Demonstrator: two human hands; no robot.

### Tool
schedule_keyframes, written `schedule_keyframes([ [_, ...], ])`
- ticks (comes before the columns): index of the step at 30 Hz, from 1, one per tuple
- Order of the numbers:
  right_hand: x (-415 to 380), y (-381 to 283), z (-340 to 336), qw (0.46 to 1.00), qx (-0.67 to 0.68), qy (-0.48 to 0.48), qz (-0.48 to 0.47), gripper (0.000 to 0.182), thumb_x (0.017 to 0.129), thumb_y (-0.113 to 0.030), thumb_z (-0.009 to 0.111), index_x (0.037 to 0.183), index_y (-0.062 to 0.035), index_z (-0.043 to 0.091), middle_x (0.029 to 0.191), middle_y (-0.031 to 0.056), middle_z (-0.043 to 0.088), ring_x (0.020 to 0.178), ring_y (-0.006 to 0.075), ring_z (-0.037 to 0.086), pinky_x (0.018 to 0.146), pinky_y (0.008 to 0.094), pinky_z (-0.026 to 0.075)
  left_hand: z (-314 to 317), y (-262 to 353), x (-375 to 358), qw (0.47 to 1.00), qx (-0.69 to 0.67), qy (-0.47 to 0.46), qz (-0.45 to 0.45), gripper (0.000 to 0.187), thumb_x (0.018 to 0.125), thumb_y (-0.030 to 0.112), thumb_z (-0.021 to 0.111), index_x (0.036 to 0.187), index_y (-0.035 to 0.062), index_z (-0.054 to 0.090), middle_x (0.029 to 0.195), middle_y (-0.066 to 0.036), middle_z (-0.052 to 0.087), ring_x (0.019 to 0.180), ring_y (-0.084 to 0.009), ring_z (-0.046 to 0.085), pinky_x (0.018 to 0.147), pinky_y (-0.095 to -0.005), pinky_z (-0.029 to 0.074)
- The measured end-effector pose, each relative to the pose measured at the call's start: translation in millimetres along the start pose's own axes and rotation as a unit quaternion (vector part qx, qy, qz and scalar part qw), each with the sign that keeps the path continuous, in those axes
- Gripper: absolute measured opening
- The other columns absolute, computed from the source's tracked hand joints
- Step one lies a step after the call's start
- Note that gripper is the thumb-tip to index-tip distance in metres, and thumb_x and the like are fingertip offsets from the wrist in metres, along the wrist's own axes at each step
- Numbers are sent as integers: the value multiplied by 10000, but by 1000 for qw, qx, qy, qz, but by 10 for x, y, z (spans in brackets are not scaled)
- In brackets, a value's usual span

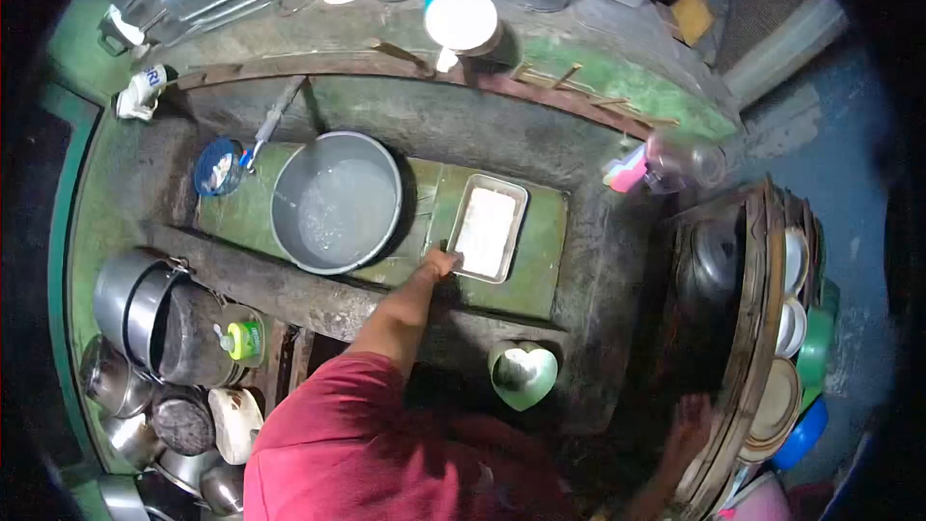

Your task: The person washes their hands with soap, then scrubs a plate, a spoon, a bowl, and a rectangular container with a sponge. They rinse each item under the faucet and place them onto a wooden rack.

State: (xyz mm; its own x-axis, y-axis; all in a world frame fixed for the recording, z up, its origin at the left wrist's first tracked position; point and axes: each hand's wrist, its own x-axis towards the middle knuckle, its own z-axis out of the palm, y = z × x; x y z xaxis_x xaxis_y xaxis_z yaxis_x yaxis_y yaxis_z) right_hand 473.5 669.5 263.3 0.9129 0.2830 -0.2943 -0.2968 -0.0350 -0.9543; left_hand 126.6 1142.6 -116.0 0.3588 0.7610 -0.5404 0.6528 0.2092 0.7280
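Note:
My left hand (442, 261) is closed on the lower left corner of a rectangular metal baking pan (522, 207), which lies on the green sink floor with a bright white inside. Left of the pan stands a round grey basin (394, 169) holding cloudy water, with a thin stream from the tap falling into it. My right hand (692, 422) is apart from the pan, low on the right in shadow beside the wooden dish rack, its fingers stretched out and holding nothing visible. A heart-shaped pan (547, 376) sits below the sink's front edge, close to my body.
A blue strainer (207, 170) hangs at the sink's left end. Stacked pots (125, 294) and a green soap bottle (245, 340) stand at the left. The wooden rack (755, 328) holds plates and bowls. A white tub (462, 21) and several containers line the back ledge.

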Motion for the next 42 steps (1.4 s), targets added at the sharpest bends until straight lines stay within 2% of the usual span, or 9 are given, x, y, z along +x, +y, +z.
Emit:
schedule_keyframes([
  [7, -623, -13, 986, 993, -119, 15, 1, 372, 920, -295, 607, 1201, -54, 571, 974, 60, 632, 838, 172, 603, 759, 313, 489, -255, 539, -446, 946, -288, -94, -116, 355, 818, 46, 496, 1155, 31, 606, 888, -173, 689, 689, -273, 697, 583, -360, 574],
  [13, -863, 539, 2903, 902, -345, -224, -130, 477, 973, -311, 527, 1308, 26, 483, 1284, 166, 544, 1203, 261, 507, 1011, 358, 380, -1430, 1219, -1604, 908, -235, -341, -66, 395, 912, 114, 522, 1301, 63, 476, 1079, -111, 656, 742, -158, 649, 565, -287, 536],
  [18, -1530, 379, 4547, 782, -498, -319, -196, 654, 953, -473, 472, 1373, 26, 418, 1400, 269, 420, 1313, 380, 399, 1093, 407, 293, -1335, 779, -1653, 724, -337, -598, -72, 204, 916, 201, 580, 1089, 104, 630, 908, -59, 700, 558, -66, 564, 486, -237, 488],
  [25, -2271, 530, 5595, 737, -544, -368, -160, 825, 824, -561, 607, 1408, -25, 377, 1406, 328, 369, 1343, 444, 332, 1114, 445, 281, -2364, 625, -1779, 813, -368, -450, -34, 208, 936, 215, 503, 1013, 77, 638, 797, -95, 679, 519, -100, 564, 451, -255, 479],
  [31, -2558, 1617, 6733, 606, -672, -384, -185, 885, 719, -265, 695, 1475, -124, 257, 1428, 407, 233, 1269, 551, 361, 1054, 495, 370, -2469, -466, -914, 939, -172, -296, -45, 213, 849, 175, 513, 814, 22, 656, 754, -107, 673, 525, -172, 594, 499, -332, 506],
  [33, -2450, 2133, 6980, 594, -679, -378, -208, 928, 686, -260, 733, 1479, -217, 251, 1461, 396, 151, 1279, 517, 376, 1038, 504, 382, -2303, -963, -405, 981, -19, -137, 134, 235, 806, 181, 526, 756, -3, 663, 749, -149, 672, 616, -257, 648, 589, -402, 522],
  [35, -2579, 2331, 7143, 547, -724, -373, -194, 925, 709, -234, 733, 1484, -233, 229, 1483, 375, 111, 1301, 502, 352, 1038, 542, 362, -1685, -1730, 283, 986, -134, -12, 100, 308, 791, 226, 553, 941, -20, 662, 878, -219, 679, 834, -337, 671, 751, -431, 512],
  [38, -2571, 2923, 7023, 514, -718, -381, -274, 846, 808, -200, 668, 1498, -289, 185, 1499, 351, 76, 1354, 486, 246, 1036, 579, 317, -3272, -498, -977, 981, -191, -26, -3, 554, 810, 182, 575, 1318, -7, 458, 1268, -277, 542, 1186, -376, 530, 997, -392, 407],
  [42, -2468, 3708, 6793, 561, -694, -366, -263, 796, 864, -124, 559, 1480, -438, 164, 1474, 342, 172, 1325, 508, 280, 1021, 590, 311, -3101, -1092, -785, 957, -253, 139, -22, 607, 819, 187, 612, 1363, -8, 424, 1309, -265, 515, 1241, -371, 488, 1048, -401, 376],
])
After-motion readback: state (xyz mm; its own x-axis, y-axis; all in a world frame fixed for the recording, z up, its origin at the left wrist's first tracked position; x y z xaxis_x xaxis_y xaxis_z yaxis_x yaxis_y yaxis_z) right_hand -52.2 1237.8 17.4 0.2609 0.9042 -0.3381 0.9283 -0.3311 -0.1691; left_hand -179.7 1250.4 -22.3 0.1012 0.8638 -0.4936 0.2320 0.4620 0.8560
